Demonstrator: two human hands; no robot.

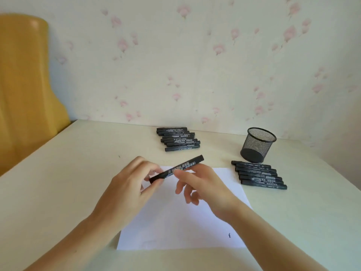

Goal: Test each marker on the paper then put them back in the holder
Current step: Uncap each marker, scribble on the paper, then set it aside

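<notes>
A cream-coloured table [58, 192] is seen from the head camera, its far edge set against a wall [195, 65] papered in pale cream with pink flowers. At the left, beyond the table's left edge, a yellow chair back [25, 85] is visible. A white sheet of paper [175, 227] is laid near the front edge of the table, and a small dark ink mark [229, 235] is seen close to its front right corner.

A black marker [176, 169] is held above the far part of the paper. Its long axis is tilted, running from the lower left up to the upper right, with the upper end directed toward the far right corner of the table. Which end carries the cap cannot be told with certainty. The lower left end is pinched by the fingers of the left hand [127, 184], and the middle of the barrel is gripped between thumb and forefinger of the right hand [203, 184], whose other fingers are loosely curled below.

Near the far edge of the table a row of black markers [178, 138] is laid side by side, their long axes parallel to that edge. Toward the right edge a black mesh holder [257, 144] is stood upright, and just in front of it a second row of markers [258, 175] is laid.
</notes>
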